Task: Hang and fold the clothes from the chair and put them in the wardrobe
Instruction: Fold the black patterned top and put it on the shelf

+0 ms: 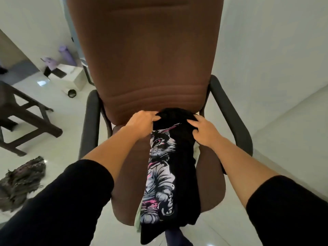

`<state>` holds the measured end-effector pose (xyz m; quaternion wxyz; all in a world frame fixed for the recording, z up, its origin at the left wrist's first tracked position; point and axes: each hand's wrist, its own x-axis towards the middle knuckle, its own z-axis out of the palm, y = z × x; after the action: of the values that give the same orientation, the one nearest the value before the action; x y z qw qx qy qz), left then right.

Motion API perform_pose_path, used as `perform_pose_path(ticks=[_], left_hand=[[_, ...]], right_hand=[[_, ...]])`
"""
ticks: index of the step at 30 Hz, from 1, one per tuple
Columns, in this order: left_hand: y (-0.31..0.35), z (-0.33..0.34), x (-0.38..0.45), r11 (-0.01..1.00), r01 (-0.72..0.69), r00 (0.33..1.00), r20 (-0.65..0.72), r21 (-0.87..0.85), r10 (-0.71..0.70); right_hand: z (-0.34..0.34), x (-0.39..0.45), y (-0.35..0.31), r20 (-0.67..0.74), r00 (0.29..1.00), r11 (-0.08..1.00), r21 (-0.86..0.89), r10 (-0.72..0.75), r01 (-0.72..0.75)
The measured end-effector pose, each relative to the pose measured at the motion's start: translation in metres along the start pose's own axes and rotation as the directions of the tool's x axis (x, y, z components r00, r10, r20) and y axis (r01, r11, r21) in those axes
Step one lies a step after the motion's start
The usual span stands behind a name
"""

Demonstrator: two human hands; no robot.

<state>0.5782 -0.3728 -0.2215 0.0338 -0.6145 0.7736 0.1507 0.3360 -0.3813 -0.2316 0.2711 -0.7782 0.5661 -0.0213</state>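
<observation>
A black T-shirt with a white and pink cat print point(170, 167) lies folded lengthwise down the seat of a brown office chair point(147, 55), its lower end hanging over the front edge. My left hand point(142, 124) grips the shirt's top edge at the left, fingers curled into the cloth. My right hand point(204, 131) holds the top at the right, fingers bent over the fabric. A pale green garment point(137, 221) peeks out from under the shirt. The wardrobe is not in view.
A dark patterned garment point(21, 180) lies crumpled on the white tiled floor at the left. A dark wooden stool point(23, 114) stands beyond it. A white box with purple items point(69, 75) sits by the far wall. Black armrests point(230, 118) flank the seat.
</observation>
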Motion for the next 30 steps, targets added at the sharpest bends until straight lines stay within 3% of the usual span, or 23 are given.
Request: perform_pose_path(ticks=[4, 7, 9, 11, 13, 16, 18, 26, 30], left_hand=[[0.005, 0.074, -0.051, 0.995, -0.073, 0.948, 0.314, 0.069, 0.048], [0.013, 0.139, -0.086, 0.996, -0.084, 0.789, 0.612, 0.024, 0.052], [0.014, 0.17, -0.099, 0.997, -0.021, 0.717, 0.693, -0.076, 0.068], [0.013, 0.182, -0.097, 0.989, 0.041, 0.773, 0.632, -0.141, 0.058], [0.008, 0.185, -0.08, 0.982, 0.089, 0.879, 0.476, -0.166, 0.001], [-0.004, 0.184, -0.033, 0.973, 0.113, 0.972, 0.227, -0.202, -0.065], [-0.012, 0.182, 0.004, 0.964, 0.164, 0.971, 0.209, -0.208, -0.12], [-0.028, 0.196, 0.081, 0.967, 0.249, 0.857, 0.477, -0.053, -0.194], [-0.035, 0.192, 0.086, 0.976, 0.206, 0.851, 0.507, -0.077, -0.139]], right_hand=[[0.076, -0.046, 0.019, 0.223, 0.974, 0.997, -0.059, -0.038, 0.053], [0.135, -0.079, 0.033, 0.468, 0.884, 0.999, -0.033, -0.006, 0.024], [0.161, -0.091, 0.042, 0.587, 0.809, 1.0, 0.0, 0.024, -0.03], [0.172, -0.086, 0.05, 0.51, 0.86, 0.998, 0.032, 0.03, -0.054], [0.176, -0.065, 0.056, 0.276, 0.961, 0.999, 0.028, 0.021, -0.03], [0.178, -0.02, 0.065, 0.09, 0.996, 0.997, -0.077, 0.007, 0.0], [0.178, 0.01, 0.07, 0.108, 0.993, 0.988, -0.153, 0.042, -0.025], [0.169, 0.074, 0.092, 0.192, 0.977, 0.977, -0.207, 0.086, -0.046], [0.156, 0.09, 0.092, 0.314, 0.946, 0.996, -0.007, 0.083, -0.085]])
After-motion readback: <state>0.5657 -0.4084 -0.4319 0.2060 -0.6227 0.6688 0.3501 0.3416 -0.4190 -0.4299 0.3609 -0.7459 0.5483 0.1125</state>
